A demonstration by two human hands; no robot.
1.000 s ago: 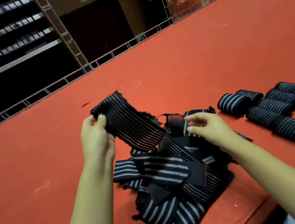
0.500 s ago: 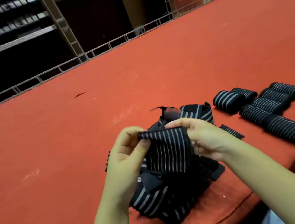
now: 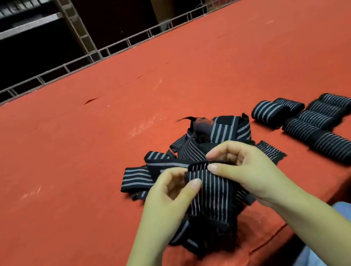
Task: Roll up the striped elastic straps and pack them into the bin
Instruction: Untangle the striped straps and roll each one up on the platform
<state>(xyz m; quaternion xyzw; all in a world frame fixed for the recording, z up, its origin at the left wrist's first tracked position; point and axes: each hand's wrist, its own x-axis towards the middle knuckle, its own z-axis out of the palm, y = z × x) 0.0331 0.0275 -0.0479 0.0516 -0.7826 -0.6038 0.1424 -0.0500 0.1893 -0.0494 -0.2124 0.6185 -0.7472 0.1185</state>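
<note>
In the head view, both hands work one strap [image 3: 209, 192] held just above the pile [image 3: 194, 152] of loose straps on the red table [image 3: 86, 165]. The left hand [image 3: 173, 196] pinches the strap's left edge between thumb and curled fingers; the right hand [image 3: 240, 169] pinches the top end, thumb on the front and forefinger arched over the folded lip, where the first turn of a roll seems to be starting. The strap looks light, soft and stretchy, a flat woven band that droops under its own weight and will not keep a shape unless held. I judge that it wants rolling from that short top end, with thumbs on the edges so the turns stay square, and with steady tension, since a slack roll would likely spring open. A dark plain patch at the lower end may be a fastening tab, but that is hard to tell. Finished rolls [image 3: 313, 121] lie in a cluster well to the right of the pile, touching one another. The strap's lower end disappears into the pile, so its full length and whether it is tangled with others cannot be made out. The left fingertips are partly hidden behind the strap. No bin is in view; bits of metal at the right edge are cut off and unreadable.
</note>
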